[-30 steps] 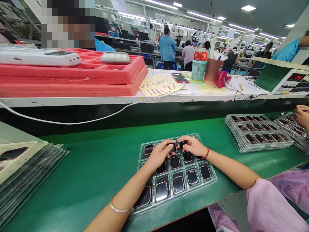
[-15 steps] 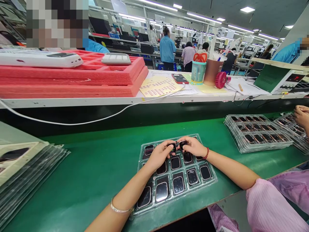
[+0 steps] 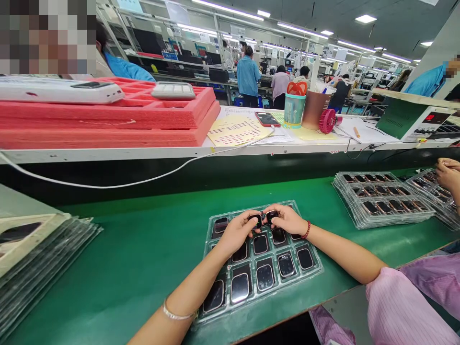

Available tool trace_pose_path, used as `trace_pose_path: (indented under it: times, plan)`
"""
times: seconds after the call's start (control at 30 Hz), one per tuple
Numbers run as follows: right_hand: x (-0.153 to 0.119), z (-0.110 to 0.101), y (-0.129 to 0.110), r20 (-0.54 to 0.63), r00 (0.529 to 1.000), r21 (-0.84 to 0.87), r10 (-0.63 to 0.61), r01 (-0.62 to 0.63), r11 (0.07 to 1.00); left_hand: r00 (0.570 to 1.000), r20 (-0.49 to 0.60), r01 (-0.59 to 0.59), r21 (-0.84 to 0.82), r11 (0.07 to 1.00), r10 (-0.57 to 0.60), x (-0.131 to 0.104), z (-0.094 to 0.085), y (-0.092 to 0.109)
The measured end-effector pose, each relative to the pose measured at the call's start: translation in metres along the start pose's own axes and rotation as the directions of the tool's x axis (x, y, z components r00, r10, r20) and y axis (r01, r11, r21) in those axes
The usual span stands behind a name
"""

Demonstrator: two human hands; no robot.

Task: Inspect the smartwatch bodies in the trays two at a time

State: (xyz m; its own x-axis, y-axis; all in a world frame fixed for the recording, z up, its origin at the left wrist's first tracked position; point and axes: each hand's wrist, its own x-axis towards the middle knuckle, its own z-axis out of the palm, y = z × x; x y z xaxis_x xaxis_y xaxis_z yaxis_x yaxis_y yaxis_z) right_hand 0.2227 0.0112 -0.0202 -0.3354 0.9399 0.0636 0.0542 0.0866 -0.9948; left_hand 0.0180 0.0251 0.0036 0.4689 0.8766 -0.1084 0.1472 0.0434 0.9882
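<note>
L dark pc. is pinched in L hand, R dark pc. in R hand; held side by side above tray, contact btwn. unclear.

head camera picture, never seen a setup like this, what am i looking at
There is no machine: a person works barehanded, filmed by a camera worn on their head, looking forward and down. The left hand holds a small dark piece with rounded corners, and the right hand holds a similar piece, both over a clear tray of others. The tray lies on a green table. A stack of filled trays stands farther right, and another person's hand shows at the right edge.
</note>
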Motion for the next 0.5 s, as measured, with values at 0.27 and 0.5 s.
trace_pose_path:
  times: [0.27,0.5]
  plan:
    - [-0.0004,0.0002,-0.0003,-0.006,1.000,0.004,-0.002,0.002,1.000,1.000,-0.009,0.014,-0.013,1.000,-0.014,0.0003,0.0005,0.0011]
    - [0.0011,-0.0008,0.0016,-0.018,1.000,-0.018,-0.020,0.020,1.000,1.000,0.007,-0.023,-0.080,0.997,0.024,0.0026,-0.0006,-0.0057]
